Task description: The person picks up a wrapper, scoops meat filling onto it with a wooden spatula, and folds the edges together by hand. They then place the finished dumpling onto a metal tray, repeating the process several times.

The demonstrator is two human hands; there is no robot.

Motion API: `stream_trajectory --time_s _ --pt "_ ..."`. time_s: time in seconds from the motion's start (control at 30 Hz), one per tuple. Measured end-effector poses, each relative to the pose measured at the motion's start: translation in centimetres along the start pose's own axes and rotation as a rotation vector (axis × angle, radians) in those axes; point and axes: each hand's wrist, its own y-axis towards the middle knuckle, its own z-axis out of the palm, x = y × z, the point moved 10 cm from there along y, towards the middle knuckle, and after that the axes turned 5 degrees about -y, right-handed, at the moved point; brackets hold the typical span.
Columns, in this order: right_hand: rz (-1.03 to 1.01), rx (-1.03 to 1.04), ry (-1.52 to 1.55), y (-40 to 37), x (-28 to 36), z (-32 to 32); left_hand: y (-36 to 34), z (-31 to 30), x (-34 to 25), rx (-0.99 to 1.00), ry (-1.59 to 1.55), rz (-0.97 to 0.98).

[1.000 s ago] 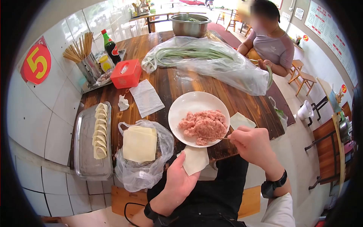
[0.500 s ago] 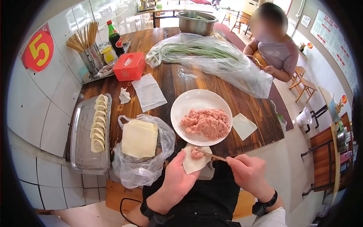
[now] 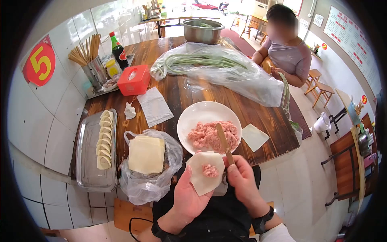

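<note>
In my left hand (image 3: 188,197) lies an open wrapper (image 3: 199,177) with a small lump of pink minced meat (image 3: 210,170) near its middle. My right hand (image 3: 241,177) grips a flat wooden stick (image 3: 224,142), its tip pointing up over the plate, and its fingers are beside the wrapper's right edge. Just beyond both hands stands a white plate (image 3: 186,117) with a heap of minced meat (image 3: 207,135). To the left, a stack of square wrappers (image 3: 146,154) rests on a clear plastic bag (image 3: 173,165).
A metal tray (image 3: 89,163) holds a row of folded dumplings (image 3: 105,135). One wrapper (image 3: 255,137) lies right of the plate. Farther back are a red tissue box (image 3: 134,80), bagged green stalks (image 3: 209,62) and a metal pot (image 3: 202,32). Another person (image 3: 286,52) sits at the right.
The stick has left the meat on the wrapper and now points upward. My right hand has moved left, closer to the wrapper. The other person now holds some green stalks.
</note>
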Motion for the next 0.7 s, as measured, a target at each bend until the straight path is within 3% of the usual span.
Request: stream_trajectory --time_s 0.1,0.17,0.23,0.33,0.43,0.7 --pt "0.009 0.015 0.07 0.4 -1.1 0.8 0.4 -0.7 -0.4 -0.059 0.102 0.061" --pt "-0.157 -0.099 -0.141 0.6 0.6 -0.1 0.5 -1.0 -1.1 -0.082 0.139 0.094" --pt "-0.531 -0.148 -0.609 0.1 5.5 -0.6 0.5 -0.9 -1.7 -0.064 0.158 0.058" --pt "-0.612 -0.01 -1.039 -0.4 8.5 -0.2 1.0 -0.9 -3.2 -0.078 0.229 0.04" --pt "-0.664 0.096 -1.181 -0.5 10.0 -0.4 1.2 -1.1 -3.9 -0.156 0.362 0.011" --pt "-0.685 0.082 -1.241 -0.3 9.9 -0.9 1.6 0.1 -3.2 -0.153 0.366 -0.02"
